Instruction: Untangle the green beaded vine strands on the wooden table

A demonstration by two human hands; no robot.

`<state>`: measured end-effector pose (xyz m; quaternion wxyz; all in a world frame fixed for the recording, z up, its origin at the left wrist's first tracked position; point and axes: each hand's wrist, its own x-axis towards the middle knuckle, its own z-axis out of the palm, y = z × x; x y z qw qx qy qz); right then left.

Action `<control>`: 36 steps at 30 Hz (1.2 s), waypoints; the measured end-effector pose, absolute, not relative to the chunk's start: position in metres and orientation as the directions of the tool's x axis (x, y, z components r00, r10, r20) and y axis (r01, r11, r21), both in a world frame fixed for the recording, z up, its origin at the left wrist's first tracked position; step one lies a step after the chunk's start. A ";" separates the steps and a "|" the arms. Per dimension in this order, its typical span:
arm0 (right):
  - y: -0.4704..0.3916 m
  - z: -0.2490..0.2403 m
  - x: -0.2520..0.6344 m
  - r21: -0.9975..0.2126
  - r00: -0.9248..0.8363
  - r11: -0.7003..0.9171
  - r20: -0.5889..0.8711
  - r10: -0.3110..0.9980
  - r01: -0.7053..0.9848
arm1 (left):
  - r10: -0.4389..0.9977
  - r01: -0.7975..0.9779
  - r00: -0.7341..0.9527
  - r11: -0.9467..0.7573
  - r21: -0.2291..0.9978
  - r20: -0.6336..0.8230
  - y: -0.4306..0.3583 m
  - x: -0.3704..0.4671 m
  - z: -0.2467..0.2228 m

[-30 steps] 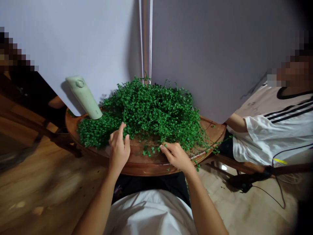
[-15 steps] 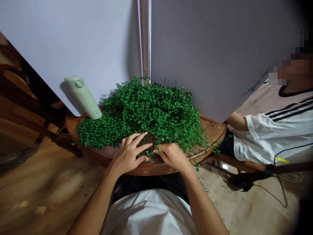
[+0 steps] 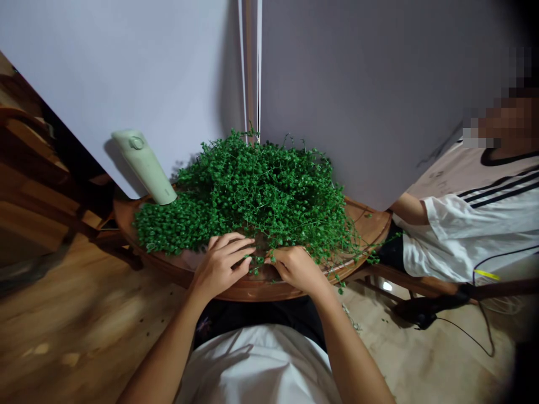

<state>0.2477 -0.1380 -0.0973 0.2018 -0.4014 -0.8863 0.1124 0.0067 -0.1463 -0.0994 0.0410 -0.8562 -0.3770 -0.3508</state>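
Note:
A large heap of green stems with small round beads (image 3: 269, 185) covers the middle of the wooden table (image 3: 252, 292). To its left lies a lower pile of loose green pieces (image 3: 172, 224). My left hand (image 3: 223, 266) is at the near edge of the heap, its thumb and fingers drawn toward each other near a small green sprig (image 3: 255, 268); whether it grips a piece is too small to tell. Close by on the right, my right hand (image 3: 295, 269) is closed, with a thin green stem at its fingertips.
A pale green bottle (image 3: 147, 171) stands behind the loose pile. Grey-white panels (image 3: 126, 67) rise behind the table. A person in a white shirt (image 3: 484, 224) sits at the right, beside a black cable. Wooden chairs are at the left.
The fingers of my left hand have drawn in, and its thumb has moved up and slightly left. My right hand stays in nearly the same place.

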 end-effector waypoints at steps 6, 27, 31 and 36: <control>-0.139 -0.101 0.252 -0.374 -0.589 0.650 0.279 0.759 0.661 | 0.602 0.637 0.058 -0.636 0.435 0.796 -0.145 -0.005 -0.103; -0.140 -0.099 0.244 -0.184 -0.614 0.693 0.347 0.709 0.697 | 0.663 0.701 0.658 -0.712 0.029 0.357 -0.145 0.006 -0.098; -0.140 -0.099 0.243 -0.161 -0.646 0.727 0.360 0.673 0.668 | 0.651 0.690 0.671 -0.724 0.023 0.355 -0.146 0.004 -0.097; -0.141 -0.099 0.244 -0.150 -0.670 0.750 0.362 0.648 0.644 | 0.628 0.668 0.638 -0.739 0.084 0.446 -0.145 0.014 -0.095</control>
